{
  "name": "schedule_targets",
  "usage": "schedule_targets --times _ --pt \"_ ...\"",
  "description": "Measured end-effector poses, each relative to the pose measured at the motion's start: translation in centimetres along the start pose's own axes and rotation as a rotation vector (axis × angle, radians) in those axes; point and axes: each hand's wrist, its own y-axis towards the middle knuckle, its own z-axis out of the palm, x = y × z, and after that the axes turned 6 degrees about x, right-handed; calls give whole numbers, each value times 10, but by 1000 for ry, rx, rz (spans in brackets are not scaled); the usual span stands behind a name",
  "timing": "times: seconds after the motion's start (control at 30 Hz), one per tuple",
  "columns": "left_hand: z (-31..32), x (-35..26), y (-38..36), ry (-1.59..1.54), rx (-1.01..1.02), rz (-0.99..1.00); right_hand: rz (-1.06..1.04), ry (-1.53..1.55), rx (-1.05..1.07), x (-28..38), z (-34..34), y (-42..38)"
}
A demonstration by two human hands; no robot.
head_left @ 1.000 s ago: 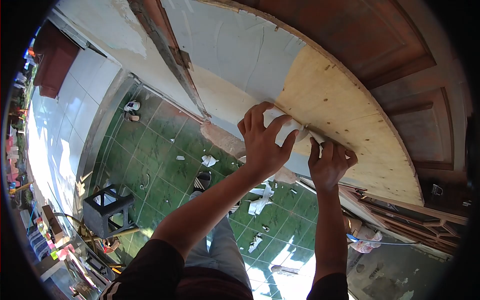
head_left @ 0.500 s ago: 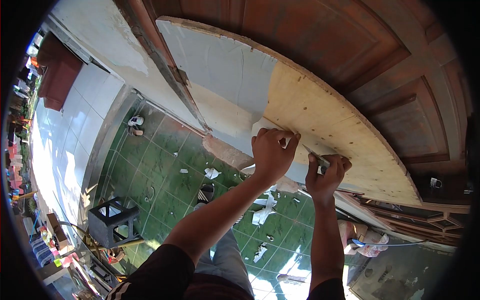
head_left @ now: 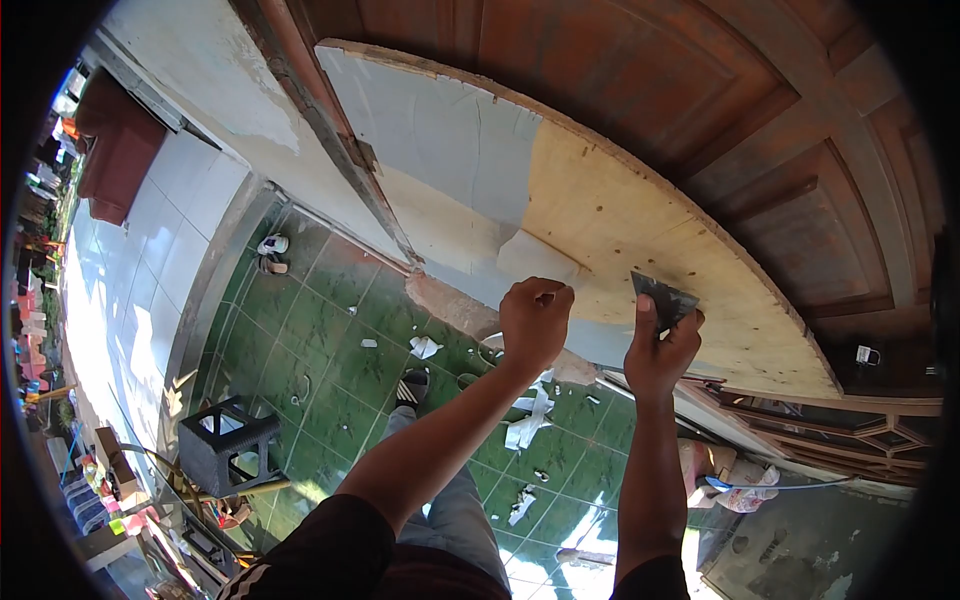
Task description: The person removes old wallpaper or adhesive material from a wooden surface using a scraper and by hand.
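Observation:
A curved wooden board (head_left: 620, 210) leans before me, part bare yellowish plywood and part covered by a grey-white surface layer (head_left: 440, 140). A torn flap (head_left: 543, 252) of that layer lifts off near the middle of the board. My left hand (head_left: 535, 322) is closed, thumb against the fingers, just below the flap and apart from it; anything inside the fingers is hidden. In my right hand (head_left: 662, 355) is a flat, dark scraper (head_left: 660, 298), gripped between thumb and fingers. Its blade points up in front of the bare plywood; contact with the wood cannot be made out.
Torn white scraps (head_left: 530, 420) lie on the green tiled floor (head_left: 330, 330) around my feet. A dark plastic stool (head_left: 228, 445) stands at lower left, with shoes (head_left: 271, 252) farther back. Behind the board is a brown panelled door (head_left: 640, 80). Bags (head_left: 735, 480) sit at lower right.
My left hand has drawn down and away from the flap, which now shows free. My right hand has turned the scraper so its flat side faces me, and shifted slightly right.

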Motion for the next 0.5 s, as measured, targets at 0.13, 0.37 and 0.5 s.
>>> schedule_targets --times 0.13,0.37,0.5 --pt "-14 22 -27 112 53 25 -19 -34 21 1 -1 1" --pt "-30 18 25 48 -135 99 -5 -46 60 6 -3 1" --pt "-26 -20 36 -201 277 -349 13 -80 65 12 -4 2"
